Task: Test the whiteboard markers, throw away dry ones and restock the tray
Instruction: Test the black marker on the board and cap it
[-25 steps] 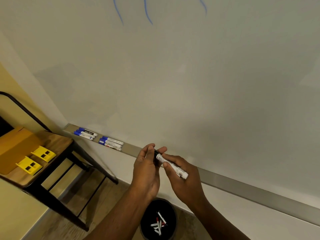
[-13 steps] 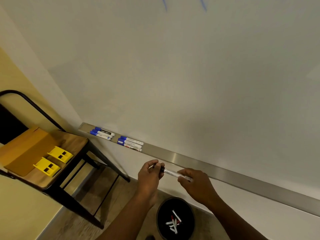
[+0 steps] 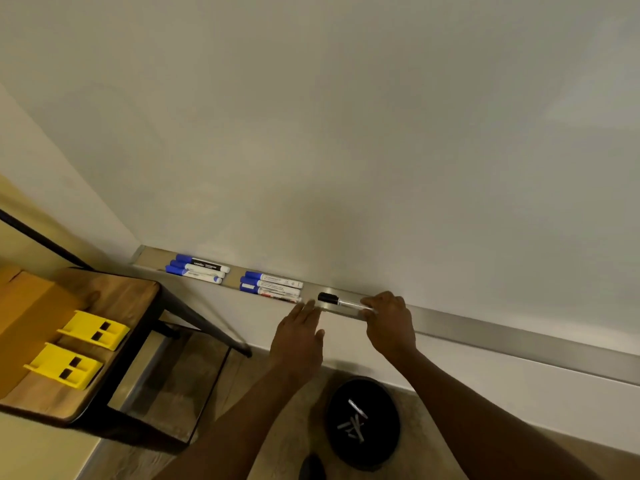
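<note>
A black-capped white marker (image 3: 341, 302) lies level over the metal whiteboard tray (image 3: 485, 329); my right hand (image 3: 389, 322) grips its right end. My left hand (image 3: 299, 332) hovers just left of and below the cap, fingers straight and apart, holding nothing. Further left in the tray rest two groups of blue-capped markers, three (image 3: 272, 286) close to the black-capped one and three (image 3: 197, 268) near the tray's left end. The whiteboard (image 3: 346, 133) fills the upper view.
A black bin (image 3: 363, 422) with several discarded markers stands on the floor below my hands. At left, a wooden chair seat (image 3: 114, 306) with black legs carries a cardboard box (image 3: 24, 327) and two yellow holders (image 3: 93, 329).
The cap went back on the marker; my left hand let go and opened. My right hand carried the marker up to the tray. The camera tilted down and the blue lines left the view.
</note>
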Demonstrator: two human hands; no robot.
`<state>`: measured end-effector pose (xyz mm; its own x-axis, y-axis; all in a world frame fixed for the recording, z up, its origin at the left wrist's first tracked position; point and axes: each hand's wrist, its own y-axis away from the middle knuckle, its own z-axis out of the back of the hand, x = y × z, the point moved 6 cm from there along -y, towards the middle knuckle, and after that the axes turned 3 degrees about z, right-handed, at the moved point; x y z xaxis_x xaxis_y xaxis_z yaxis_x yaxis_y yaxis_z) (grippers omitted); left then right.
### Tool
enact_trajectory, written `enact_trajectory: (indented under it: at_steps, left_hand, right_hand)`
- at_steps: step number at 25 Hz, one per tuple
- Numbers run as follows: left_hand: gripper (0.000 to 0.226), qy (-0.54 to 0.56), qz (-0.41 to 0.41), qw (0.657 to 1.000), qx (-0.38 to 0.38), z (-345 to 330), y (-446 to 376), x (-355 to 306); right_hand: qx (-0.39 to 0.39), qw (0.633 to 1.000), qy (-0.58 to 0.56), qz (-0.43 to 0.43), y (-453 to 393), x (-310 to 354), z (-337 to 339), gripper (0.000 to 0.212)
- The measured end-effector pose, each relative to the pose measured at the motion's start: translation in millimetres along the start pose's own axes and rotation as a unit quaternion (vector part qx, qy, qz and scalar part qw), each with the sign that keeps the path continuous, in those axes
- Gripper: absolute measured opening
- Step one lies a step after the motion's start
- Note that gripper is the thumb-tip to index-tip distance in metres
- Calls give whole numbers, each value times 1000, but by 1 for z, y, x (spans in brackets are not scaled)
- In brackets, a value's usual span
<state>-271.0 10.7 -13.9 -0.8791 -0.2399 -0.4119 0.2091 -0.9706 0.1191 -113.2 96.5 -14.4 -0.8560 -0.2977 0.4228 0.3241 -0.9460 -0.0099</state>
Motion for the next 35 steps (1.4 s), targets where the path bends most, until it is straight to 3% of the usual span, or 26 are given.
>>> enact_trajectory:
  at_steps: [3,7,29,35]
  left_hand:
    - [62,-148,-55,984,84,-17,-5,11]
    - [63,-174,-72,975,116,-28,-4,22]
    - [63,-91,-92,988,80,-21,-12,23]
    - [64,-88,-100,988,71,-21,-8,18]
  right_hand:
    - [22,999,15,-20,-3,-3,-14,32]
    - [23,999,15,-34,1,-7,-22,30]
    - [-20,996,-76,-45,19,-12,-19,32]
    - [-54,997,-35,-48,44,-26,-8,40]
